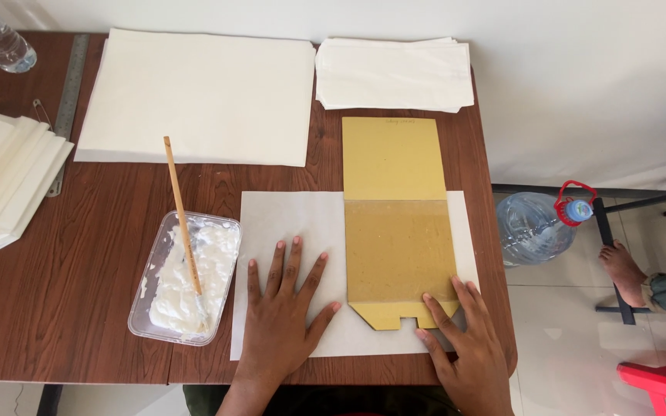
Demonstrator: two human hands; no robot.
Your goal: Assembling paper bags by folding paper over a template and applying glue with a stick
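I see my left hand (283, 308) spread flat on the white sheet (294, 231) at the table's near edge, gripping nothing. My right hand (464, 339) lies open, fingertips pressing the notched bottom of the yellow card template (395, 177) lying partly under that sheet, right of the clear paste tub (186, 277).

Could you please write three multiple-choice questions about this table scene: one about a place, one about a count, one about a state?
1. Where does the wooden stick rest?
A. in the paste tray
B. on the yellow template
C. on the floor

2. How many hands lie on the sheet?
A. none
B. one
C. two

3. How is the left hand?
A. closed in a fist
B. flat, fingers spread
C. holding the stick

Answers: 1 A, its lower end sits in the white paste. 2 C, the right hand is there too, at the yellow template. 3 B, the palm presses the paper.
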